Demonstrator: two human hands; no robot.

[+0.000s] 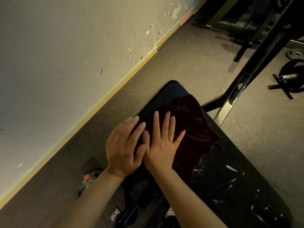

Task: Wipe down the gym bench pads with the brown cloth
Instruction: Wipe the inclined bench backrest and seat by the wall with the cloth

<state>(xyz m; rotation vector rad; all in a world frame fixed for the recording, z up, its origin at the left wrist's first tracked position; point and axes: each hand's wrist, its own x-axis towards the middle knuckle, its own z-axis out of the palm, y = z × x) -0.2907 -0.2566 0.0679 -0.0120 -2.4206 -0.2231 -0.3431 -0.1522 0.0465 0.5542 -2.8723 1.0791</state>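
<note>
Two flat hands, left hand (pixel 122 145), right hand (pixel 162 143), one brown cloth (pixel 192 129), one bench pad (pixel 230 186)

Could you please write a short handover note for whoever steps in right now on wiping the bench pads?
Left hand: open, fingers straight, resting flat at the left edge of the brown cloth.
Right hand: open, pressing flat on the cloth.
The cloth lies spread on the far part of the black bench pad, covering most of its width.
Done: cannot tell how much has been wiped.
Left: the near part of the pad shows white marks not yet wiped; draw the cloth back over them, then check any other pads.
</note>
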